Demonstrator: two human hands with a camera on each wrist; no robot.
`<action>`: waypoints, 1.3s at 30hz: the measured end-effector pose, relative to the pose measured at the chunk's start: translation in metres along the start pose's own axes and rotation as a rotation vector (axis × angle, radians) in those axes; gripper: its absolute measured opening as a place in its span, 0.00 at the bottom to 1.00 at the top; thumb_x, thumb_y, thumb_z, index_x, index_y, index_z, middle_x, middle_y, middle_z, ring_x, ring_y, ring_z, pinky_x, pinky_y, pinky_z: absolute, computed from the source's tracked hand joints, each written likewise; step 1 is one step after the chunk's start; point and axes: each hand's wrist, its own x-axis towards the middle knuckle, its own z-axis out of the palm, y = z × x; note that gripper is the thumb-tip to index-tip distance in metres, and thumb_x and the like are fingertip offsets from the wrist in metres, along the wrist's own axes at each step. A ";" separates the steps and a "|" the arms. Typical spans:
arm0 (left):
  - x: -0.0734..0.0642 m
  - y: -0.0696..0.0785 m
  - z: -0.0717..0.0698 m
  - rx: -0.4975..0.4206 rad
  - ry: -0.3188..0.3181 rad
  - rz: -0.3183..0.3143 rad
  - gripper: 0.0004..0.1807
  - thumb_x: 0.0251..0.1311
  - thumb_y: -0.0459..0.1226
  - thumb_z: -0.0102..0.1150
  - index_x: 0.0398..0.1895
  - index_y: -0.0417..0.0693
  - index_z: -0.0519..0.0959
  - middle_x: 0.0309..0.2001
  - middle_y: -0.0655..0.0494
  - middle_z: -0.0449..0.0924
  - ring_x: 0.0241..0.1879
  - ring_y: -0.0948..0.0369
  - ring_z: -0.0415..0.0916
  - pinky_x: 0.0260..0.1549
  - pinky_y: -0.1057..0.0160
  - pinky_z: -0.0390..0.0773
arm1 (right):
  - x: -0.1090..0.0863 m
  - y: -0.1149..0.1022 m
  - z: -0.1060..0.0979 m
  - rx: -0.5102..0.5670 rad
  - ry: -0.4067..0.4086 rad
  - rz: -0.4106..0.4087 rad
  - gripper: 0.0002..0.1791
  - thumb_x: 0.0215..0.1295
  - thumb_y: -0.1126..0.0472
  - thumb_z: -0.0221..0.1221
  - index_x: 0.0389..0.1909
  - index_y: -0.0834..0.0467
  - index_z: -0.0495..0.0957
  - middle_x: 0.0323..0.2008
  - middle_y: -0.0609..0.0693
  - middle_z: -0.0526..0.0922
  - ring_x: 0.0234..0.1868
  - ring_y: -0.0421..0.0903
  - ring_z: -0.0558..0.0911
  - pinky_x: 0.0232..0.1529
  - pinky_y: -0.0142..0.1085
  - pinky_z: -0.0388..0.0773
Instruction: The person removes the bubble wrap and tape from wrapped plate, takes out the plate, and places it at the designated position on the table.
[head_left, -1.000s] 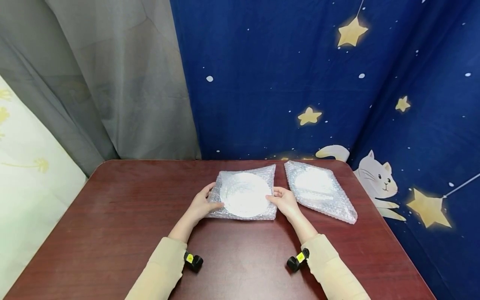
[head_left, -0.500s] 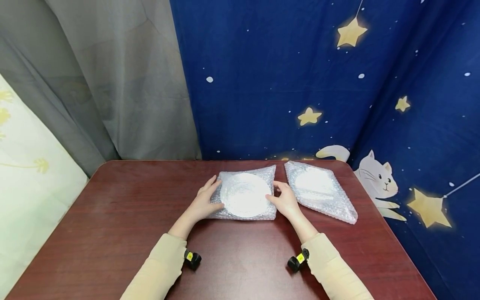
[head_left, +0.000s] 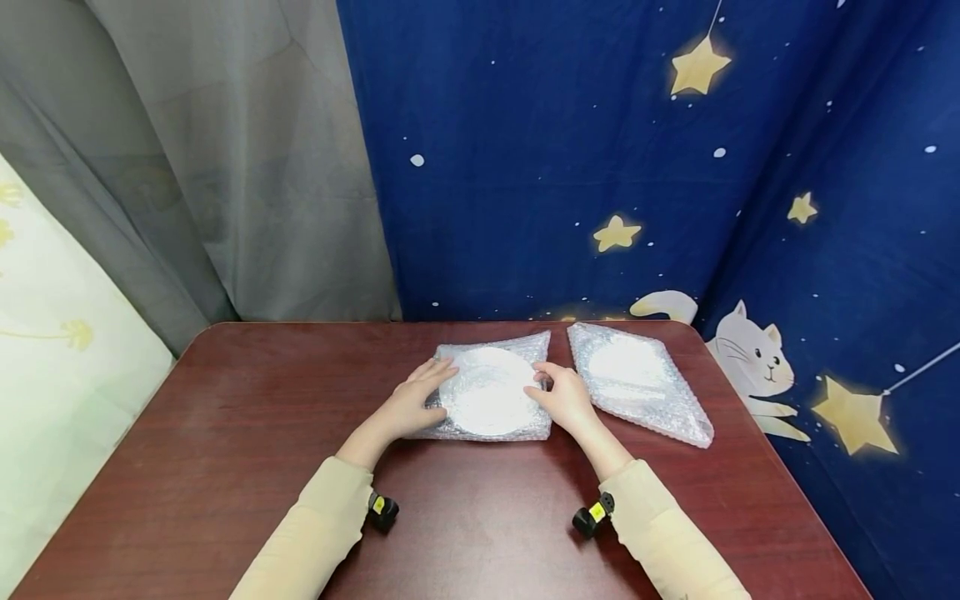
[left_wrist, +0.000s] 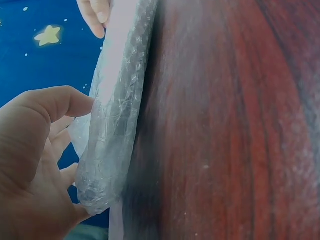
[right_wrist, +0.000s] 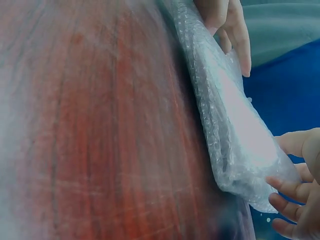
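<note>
On the table [head_left: 480, 521], the bubble-wrap packet [head_left: 495, 396] lay flat and unmoved. Across its left side the left hand [head_left: 411, 404] reached farther inward than before, fingers extended and released; over its right edge the right hand [head_left: 567, 398] had edged inward too, fingers loosely bent. Farther right lay a second packet [head_left: 637, 379].

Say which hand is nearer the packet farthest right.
Right. The right hand is just left of that packet, at the right edge of the middle packet; the left hand is farther off, at the middle one's left.

A grey curtain [head_left: 292, 183] hangs beside a blue starry curtain [head_left: 517, 183] behind the brown table [head_left: 225, 433].
</note>
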 end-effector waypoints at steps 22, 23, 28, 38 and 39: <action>0.005 -0.005 0.003 -0.004 -0.099 -0.019 0.32 0.57 0.36 0.53 0.68 0.44 0.67 0.72 0.52 0.57 0.72 0.48 0.42 0.64 0.39 0.49 | 0.019 -0.018 0.010 -0.059 -0.099 0.155 0.16 0.55 0.52 0.68 0.38 0.59 0.82 0.33 0.52 0.81 0.37 0.49 0.79 0.41 0.44 0.75; 0.005 -0.005 0.003 -0.006 -0.103 -0.022 0.32 0.57 0.36 0.53 0.68 0.44 0.67 0.72 0.52 0.57 0.73 0.48 0.42 0.64 0.39 0.49 | 0.020 -0.019 0.010 -0.058 -0.105 0.162 0.16 0.55 0.51 0.68 0.37 0.58 0.82 0.33 0.52 0.81 0.37 0.49 0.79 0.41 0.44 0.75; 0.005 -0.005 0.002 -0.002 -0.113 -0.017 0.31 0.58 0.36 0.53 0.68 0.43 0.67 0.71 0.50 0.58 0.72 0.46 0.43 0.64 0.39 0.50 | 0.024 -0.020 0.011 -0.069 -0.113 0.165 0.14 0.55 0.49 0.67 0.29 0.56 0.80 0.30 0.49 0.81 0.35 0.47 0.79 0.40 0.42 0.75; 0.006 -0.003 0.000 -0.024 -0.121 -0.017 0.26 0.64 0.38 0.49 0.66 0.40 0.69 0.70 0.49 0.60 0.71 0.45 0.48 0.63 0.39 0.52 | 0.031 -0.022 0.017 -0.065 -0.121 0.165 0.13 0.55 0.51 0.67 0.32 0.57 0.82 0.32 0.50 0.83 0.37 0.48 0.80 0.43 0.44 0.75; 0.006 -0.004 0.000 -0.028 -0.115 -0.020 0.25 0.66 0.38 0.49 0.65 0.40 0.70 0.70 0.49 0.61 0.70 0.45 0.48 0.64 0.40 0.52 | 0.031 -0.021 0.019 -0.064 -0.123 0.164 0.13 0.55 0.51 0.67 0.32 0.57 0.82 0.32 0.50 0.83 0.37 0.48 0.80 0.43 0.44 0.75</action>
